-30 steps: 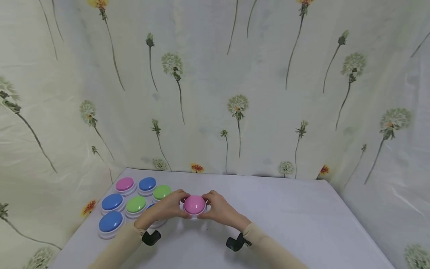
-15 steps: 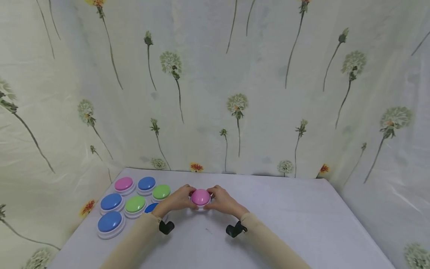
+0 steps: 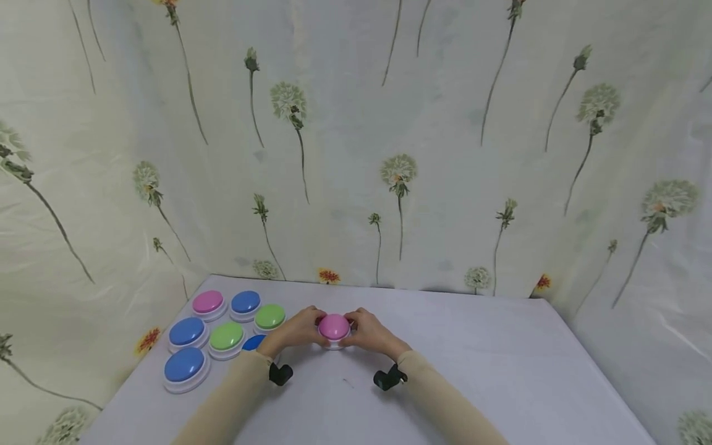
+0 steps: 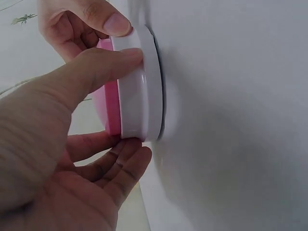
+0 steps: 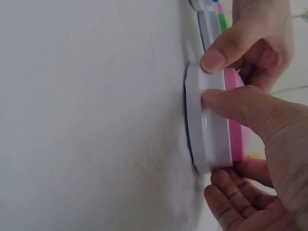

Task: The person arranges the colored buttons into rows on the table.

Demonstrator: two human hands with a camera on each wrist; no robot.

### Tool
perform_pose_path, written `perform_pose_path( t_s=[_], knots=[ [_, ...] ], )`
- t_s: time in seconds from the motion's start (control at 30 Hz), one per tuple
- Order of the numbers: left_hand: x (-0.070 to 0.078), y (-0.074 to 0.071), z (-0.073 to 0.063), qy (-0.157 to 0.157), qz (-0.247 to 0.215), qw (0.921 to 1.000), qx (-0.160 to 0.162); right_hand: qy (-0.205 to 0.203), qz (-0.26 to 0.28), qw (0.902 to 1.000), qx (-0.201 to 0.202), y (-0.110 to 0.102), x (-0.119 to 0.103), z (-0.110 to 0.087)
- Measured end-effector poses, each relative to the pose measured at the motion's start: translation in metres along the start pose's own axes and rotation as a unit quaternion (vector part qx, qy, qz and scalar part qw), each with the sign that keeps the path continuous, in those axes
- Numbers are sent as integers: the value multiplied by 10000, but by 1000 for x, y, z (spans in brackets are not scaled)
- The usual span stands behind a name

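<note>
Between both hands is a round push button (image 3: 334, 327) with a glossy pink dome and a white base. My left hand (image 3: 301, 329) grips its left side and my right hand (image 3: 368, 334) its right side. In the left wrist view the left thumb presses the white base (image 4: 132, 86) while the fingers curl under the opposite side. The right wrist view shows the right thumb on the white base (image 5: 208, 120), fingers curled round the far side. The base's underside lies right at the white table surface.
On the left of the table (image 3: 467, 371) stand several more buttons: a pink button (image 3: 207, 302), blue ones such as the front blue button (image 3: 184, 364), and green ones such as the middle green button (image 3: 226, 336). A flower-print curtain (image 3: 334, 123) surrounds the table.
Both hands carried the pink button a little rightward and toward the back of the table during the first half second. Since then hands and button have held nearly still, with a slight camera shift.
</note>
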State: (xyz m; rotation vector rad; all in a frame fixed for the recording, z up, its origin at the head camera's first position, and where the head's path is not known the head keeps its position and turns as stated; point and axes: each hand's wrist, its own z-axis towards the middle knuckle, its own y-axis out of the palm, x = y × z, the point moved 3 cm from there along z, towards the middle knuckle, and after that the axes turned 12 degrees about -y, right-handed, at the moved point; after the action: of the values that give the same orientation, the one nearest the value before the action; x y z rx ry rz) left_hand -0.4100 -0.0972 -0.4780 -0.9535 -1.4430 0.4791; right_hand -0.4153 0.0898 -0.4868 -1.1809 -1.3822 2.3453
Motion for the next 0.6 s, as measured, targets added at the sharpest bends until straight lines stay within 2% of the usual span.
perform_pose_path(
  t_s=[0.4,0.6],
  knots=[
    [-1,2,2,4,45,10000,34,71,13,10000,50,4,2,1],
    [-5,4,3,144,17,9999,62,111,-7,9998,137,8,1,2]
  ],
)
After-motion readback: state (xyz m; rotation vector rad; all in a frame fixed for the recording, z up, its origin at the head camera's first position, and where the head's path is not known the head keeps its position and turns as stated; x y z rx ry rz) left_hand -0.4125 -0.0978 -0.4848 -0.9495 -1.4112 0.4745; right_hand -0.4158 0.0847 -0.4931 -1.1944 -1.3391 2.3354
